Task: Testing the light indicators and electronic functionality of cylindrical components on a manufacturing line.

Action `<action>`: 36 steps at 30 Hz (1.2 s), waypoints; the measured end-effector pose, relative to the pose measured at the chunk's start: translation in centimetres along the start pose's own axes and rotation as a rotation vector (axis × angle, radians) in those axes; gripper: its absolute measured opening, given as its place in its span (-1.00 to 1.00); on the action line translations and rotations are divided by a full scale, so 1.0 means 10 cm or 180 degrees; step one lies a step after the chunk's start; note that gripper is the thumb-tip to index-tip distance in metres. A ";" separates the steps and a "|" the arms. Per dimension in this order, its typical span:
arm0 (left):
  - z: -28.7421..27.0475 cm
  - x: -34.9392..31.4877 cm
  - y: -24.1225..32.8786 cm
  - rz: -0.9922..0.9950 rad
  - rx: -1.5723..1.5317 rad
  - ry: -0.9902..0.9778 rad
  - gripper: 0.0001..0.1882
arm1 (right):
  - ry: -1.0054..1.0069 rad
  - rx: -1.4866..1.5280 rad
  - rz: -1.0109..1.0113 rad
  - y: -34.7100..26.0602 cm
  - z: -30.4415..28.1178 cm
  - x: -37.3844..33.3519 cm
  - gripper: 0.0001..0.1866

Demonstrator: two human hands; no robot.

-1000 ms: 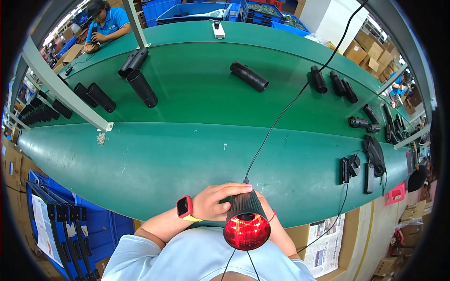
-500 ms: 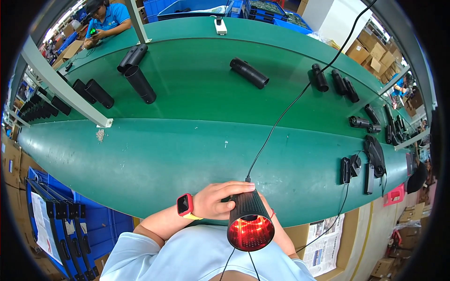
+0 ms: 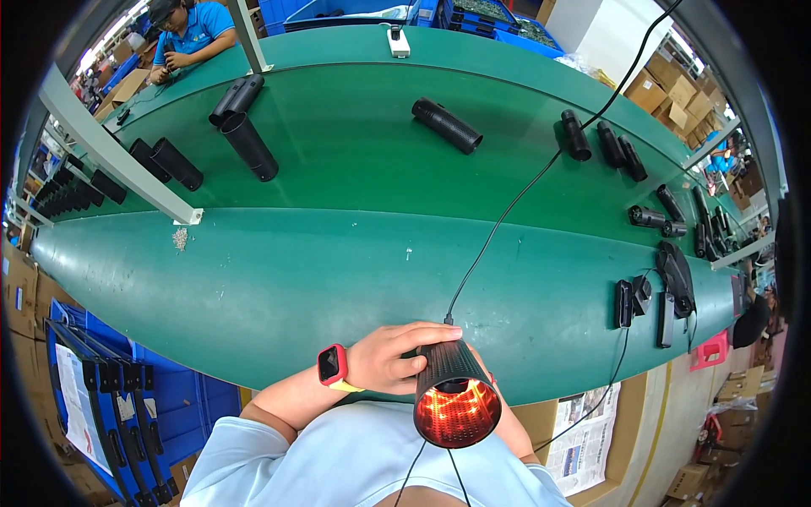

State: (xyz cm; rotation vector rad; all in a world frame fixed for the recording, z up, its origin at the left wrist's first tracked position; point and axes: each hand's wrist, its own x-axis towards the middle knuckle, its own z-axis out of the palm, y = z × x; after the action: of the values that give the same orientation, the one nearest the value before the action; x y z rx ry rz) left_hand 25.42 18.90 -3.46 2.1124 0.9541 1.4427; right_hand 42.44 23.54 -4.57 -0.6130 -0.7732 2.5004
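Head view: the left grip [image 3: 393,359] is wrapped around the back end of a black mesh lamp [image 3: 452,393], fingers curled over its top, a red watch [image 3: 332,365] on that wrist. The lamp is lifted just above the near edge of the green worktop [image 3: 296,279], its glowing red mouth turned toward the person. The right grip [image 3: 483,372] is almost wholly hidden behind the lamp; whether it clasps the lamp cannot be told. A black cable [image 3: 498,224] runs from the lamp's far end, beyond the left grip, across the worktop.
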 end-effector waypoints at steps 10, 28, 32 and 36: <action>-0.01 0.00 0.05 0.0002 0.0021 0.0004 0.01 | -0.0508 0.0824 0.0254 0.03 -0.07 0.04 -0.81; -0.03 0.04 0.10 -0.0020 0.0067 -0.0050 -0.03 | 0.0433 -0.0023 -0.0025 -0.06 0.26 -0.10 -0.79; -0.05 0.04 0.10 -0.0013 0.0096 -0.0061 -0.04 | 0.0252 0.0117 0.0050 0.01 0.09 -0.01 -0.79; -0.04 0.04 0.11 0.0013 0.0134 -0.0084 -0.06 | -0.0225 0.0393 0.0260 0.19 -0.25 0.11 -0.79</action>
State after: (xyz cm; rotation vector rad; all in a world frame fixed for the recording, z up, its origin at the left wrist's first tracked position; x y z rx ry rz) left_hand 25.50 18.42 -2.32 2.1590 0.9790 1.4050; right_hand 42.35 23.77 -7.91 -0.5254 -0.6245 2.6340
